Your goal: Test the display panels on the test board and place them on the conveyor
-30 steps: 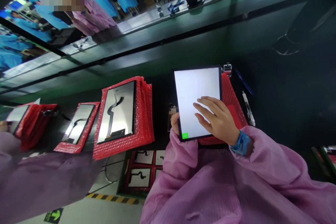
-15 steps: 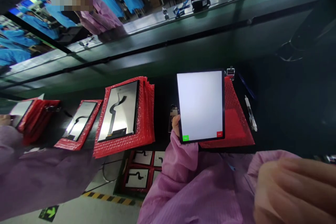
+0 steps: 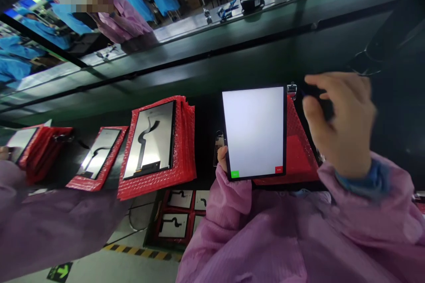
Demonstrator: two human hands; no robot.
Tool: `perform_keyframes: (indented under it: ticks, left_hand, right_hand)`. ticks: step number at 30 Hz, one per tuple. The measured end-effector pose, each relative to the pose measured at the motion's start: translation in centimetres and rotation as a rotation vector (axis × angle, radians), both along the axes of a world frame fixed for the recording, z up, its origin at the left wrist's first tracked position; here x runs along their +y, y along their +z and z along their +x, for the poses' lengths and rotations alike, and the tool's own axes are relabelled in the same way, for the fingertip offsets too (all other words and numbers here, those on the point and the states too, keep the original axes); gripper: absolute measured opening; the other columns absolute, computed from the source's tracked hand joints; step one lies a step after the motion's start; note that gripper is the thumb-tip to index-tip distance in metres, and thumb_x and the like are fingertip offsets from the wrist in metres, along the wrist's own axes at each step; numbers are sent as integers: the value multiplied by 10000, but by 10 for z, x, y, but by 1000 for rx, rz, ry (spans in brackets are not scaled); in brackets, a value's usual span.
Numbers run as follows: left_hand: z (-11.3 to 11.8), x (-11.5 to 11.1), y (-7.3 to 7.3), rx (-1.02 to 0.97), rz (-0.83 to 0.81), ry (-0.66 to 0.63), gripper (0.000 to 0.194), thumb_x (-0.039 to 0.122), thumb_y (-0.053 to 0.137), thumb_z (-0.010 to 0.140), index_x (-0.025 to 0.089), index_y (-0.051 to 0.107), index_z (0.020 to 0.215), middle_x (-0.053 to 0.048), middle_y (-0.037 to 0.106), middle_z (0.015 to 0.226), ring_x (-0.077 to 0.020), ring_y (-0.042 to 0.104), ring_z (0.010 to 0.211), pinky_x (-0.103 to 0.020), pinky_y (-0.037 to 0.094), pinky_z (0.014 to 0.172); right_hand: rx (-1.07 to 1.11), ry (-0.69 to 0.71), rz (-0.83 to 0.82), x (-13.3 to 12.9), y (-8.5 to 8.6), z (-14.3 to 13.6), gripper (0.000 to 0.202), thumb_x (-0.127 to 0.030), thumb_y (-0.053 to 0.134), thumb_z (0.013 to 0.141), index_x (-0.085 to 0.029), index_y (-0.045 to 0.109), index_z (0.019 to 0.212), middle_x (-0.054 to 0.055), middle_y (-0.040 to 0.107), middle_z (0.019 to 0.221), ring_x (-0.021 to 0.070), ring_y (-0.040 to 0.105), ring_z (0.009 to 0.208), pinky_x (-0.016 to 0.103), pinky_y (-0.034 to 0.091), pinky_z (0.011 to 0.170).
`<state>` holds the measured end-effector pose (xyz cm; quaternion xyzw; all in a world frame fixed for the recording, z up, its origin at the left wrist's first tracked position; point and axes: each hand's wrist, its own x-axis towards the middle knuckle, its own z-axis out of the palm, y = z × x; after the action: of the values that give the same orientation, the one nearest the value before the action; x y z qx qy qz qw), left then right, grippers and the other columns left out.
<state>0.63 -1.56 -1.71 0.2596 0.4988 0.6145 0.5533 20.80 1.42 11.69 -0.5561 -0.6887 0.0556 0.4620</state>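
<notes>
My left hand point(image 3: 222, 159) grips the lower left edge of a tablet screen point(image 3: 254, 132). Only part of the hand shows; the rest is behind the screen. The screen is lit plain white, with a small green box at its lower left corner and a red one at its lower right. Right of the screen, my right hand point(image 3: 341, 119) is raised with thumb and index finger apart, holding nothing, slightly blurred. Under the screen's right side lies a red bubble-wrap bag point(image 3: 300, 154). A small metal tally counter point(image 3: 291, 90) sits by the screen's upper right corner.
Left of the screen, an LCD panel point(image 3: 161, 135) lies on a stack of red bubble bags point(image 3: 187, 141). Farther left is another panel point(image 3: 101, 152) on a red bag. A tray of panels point(image 3: 174, 225) stands below the bench. A co-worker's sleeve point(image 3: 49, 230) reaches in at left.
My right hand has moved up and left from the lower right corner to beside the screen, its fingers now apart. My left hand still holds the tablet screen in nearly the same place.
</notes>
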Motion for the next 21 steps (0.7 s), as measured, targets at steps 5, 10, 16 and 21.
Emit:
perform_keyframes:
  ticks: [5,10,16,21]
  left_hand:
    - [-2,-7,0,-62,42,-40,674,742,397,854,225,678,1181,-100,762,1153,-340,649,1209,-484,591,970]
    - [-3,1,-3,-378,43,28,386,598,562,785,262,709,902,-43,800,912,-246,752,880,-348,635,769]
    - [0,5,-1,-597,76,40,215,433,674,724,247,690,832,-16,793,817,-210,753,764,-301,617,726]
    - [1,2,3,-614,83,-38,243,468,679,737,279,702,888,-6,801,901,-229,754,837,-334,619,776]
  right_hand:
    - [-63,70,-145,62,-27,7,212,-299,505,966,-198,692,966,65,684,919,234,648,916,468,520,913]
    - [-113,-36,-10,45,-27,4,167,-286,542,951,-225,647,837,94,670,920,301,642,959,544,499,912]
    - [-130,298,16,4,-17,6,130,-244,571,954,-262,654,855,61,713,1020,271,656,994,483,521,923]
    - [-97,716,-221,-25,-18,31,104,-187,611,913,-251,672,859,39,729,1022,200,690,953,329,570,811]
